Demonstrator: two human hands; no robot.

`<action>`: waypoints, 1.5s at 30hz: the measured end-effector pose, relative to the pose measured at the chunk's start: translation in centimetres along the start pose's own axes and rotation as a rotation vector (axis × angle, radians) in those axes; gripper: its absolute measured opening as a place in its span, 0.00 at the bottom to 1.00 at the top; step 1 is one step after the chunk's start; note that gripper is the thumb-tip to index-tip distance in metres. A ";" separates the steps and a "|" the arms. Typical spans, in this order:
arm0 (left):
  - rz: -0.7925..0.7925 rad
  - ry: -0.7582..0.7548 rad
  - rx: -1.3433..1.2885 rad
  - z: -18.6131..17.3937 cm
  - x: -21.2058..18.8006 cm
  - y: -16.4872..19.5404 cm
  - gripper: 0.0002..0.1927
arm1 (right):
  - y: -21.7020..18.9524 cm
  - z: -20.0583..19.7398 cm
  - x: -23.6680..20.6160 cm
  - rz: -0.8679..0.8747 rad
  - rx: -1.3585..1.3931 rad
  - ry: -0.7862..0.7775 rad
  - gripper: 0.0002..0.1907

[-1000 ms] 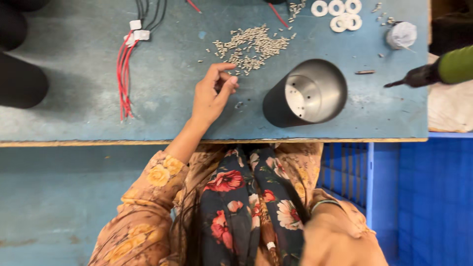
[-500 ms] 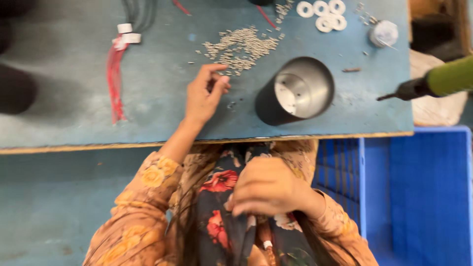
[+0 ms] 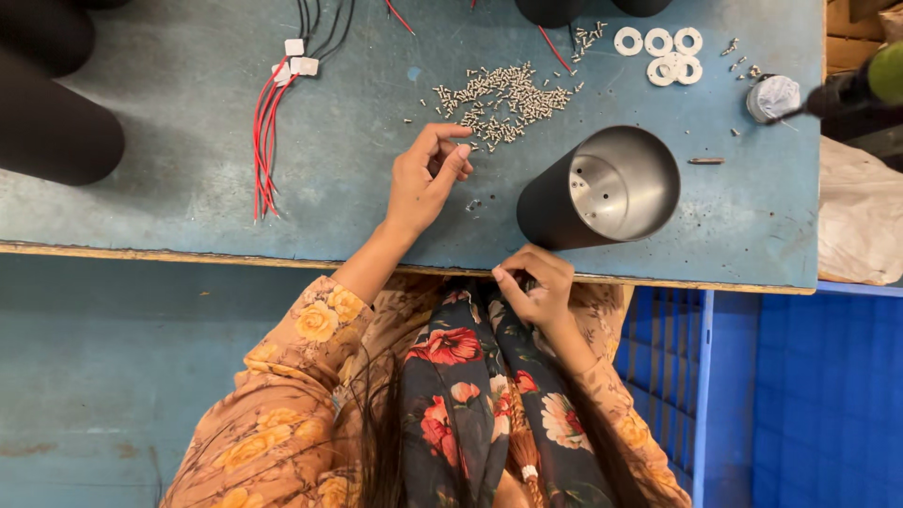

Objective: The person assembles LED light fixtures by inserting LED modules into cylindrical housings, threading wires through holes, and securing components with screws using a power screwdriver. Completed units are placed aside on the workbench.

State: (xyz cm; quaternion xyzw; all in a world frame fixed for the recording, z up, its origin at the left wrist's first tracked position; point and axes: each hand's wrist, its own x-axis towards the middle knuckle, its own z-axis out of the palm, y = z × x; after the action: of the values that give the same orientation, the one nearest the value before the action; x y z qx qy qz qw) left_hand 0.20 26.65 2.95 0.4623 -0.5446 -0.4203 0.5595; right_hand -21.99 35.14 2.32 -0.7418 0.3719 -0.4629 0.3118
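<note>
Right hand (image 3: 536,287) risen to table edge, screws (image 3: 503,99) beyond left hand (image 3: 428,179)

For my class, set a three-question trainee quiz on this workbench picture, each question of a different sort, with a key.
1. True or false: the left hand rests on the blue table beside the pile of small screws.
2. Multiple choice: the black cylinder lies A) upright with a lid on, B) on its side with its open end facing the camera, C) on the floor.
3. Fill in: the right hand is at the table's near ____.

Key: 1 true; 2 B; 3 edge.
</note>
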 end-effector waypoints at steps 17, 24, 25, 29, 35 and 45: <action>0.247 0.260 0.982 -15.0 4.5 0.5 0.21 | -0.3 -0.2 0.4 0.018 0.003 0.023 0.05; 0.206 0.318 1.153 -16.1 5.6 -2.5 0.16 | -0.5 -0.3 0.2 0.010 -0.002 0.009 0.05; 0.235 0.330 1.193 -16.1 5.9 -2.8 0.14 | -0.5 -0.3 0.2 0.007 -0.005 0.007 0.06; 0.196 0.355 1.158 -16.3 6.4 -3.2 0.07 | -0.5 -0.3 0.2 0.008 -0.003 0.013 0.06; 0.285 0.551 0.957 -17.8 7.1 -3.0 0.06 | -0.3 -0.2 0.1 0.006 0.011 0.007 0.06; 0.345 0.608 -0.312 -19.7 6.6 2.8 0.12 | -0.1 0.0 -0.1 0.020 0.014 -0.007 0.05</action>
State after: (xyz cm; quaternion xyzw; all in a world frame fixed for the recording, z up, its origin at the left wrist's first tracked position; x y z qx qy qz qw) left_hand 20.14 22.05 7.52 0.3767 -0.3530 -0.2417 0.8216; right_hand -22.01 35.25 2.43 -0.7372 0.3751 -0.4599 0.3231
